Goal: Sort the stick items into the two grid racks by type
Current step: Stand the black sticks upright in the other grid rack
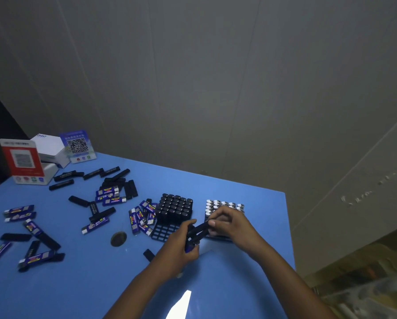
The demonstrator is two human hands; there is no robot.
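Hands point(183, 245) over blue table point(89, 284), grey wall point(215, 77).

Two black grid racks sit near the blue table's far right corner: the left rack point(173, 217) holds upright black sticks in its far rows, its near cells empty, and the right rack point(225, 209) holds silver-topped ones. Loose black sticks point(117, 180) and blue printed sticks point(111, 196) lie scattered flat toward the table's left edge.

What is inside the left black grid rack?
The left rack holds upright black sticks filling its far rows; several near cells are empty. The left hand covers its near right corner, so those cells cannot be seen.
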